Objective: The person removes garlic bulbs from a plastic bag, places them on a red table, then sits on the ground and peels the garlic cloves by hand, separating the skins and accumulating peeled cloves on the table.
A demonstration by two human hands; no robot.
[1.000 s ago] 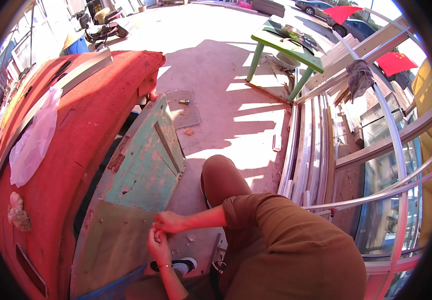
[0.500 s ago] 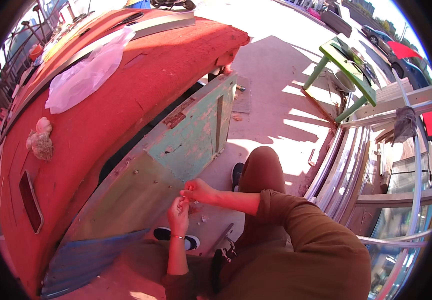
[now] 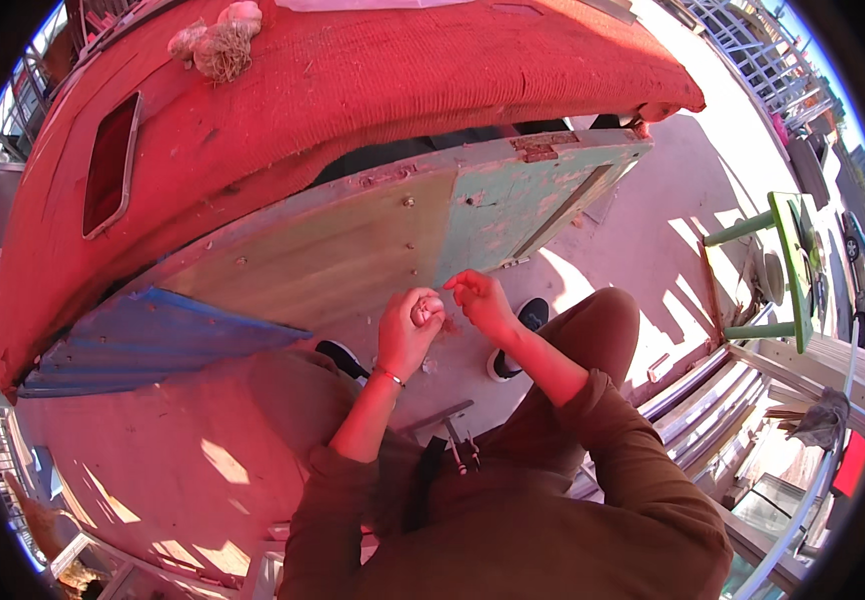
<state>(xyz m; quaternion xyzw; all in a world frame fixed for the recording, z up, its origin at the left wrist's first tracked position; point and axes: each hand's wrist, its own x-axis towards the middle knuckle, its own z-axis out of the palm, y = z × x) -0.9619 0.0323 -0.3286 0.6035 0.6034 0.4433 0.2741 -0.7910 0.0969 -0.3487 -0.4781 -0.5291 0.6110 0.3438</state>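
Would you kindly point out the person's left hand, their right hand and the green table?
left hand (image 3: 408,330), head view, back of the hand.
right hand (image 3: 483,300), head view, back of the hand.
green table (image 3: 788,260), head view, tabletop edge.

Sunlit concrete floor (image 3: 643,240) outdoors, with a green table (image 3: 788,265) and stacked window frames (image 3: 753,400) at right.

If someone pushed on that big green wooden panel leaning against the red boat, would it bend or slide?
The panel looks like a stiff board with screws and a hinge, so it would probably not flex. It seems large, likely heavy. It stands tilted against the red hull on smooth paving, so a push could perhaps make its lower edge slip.
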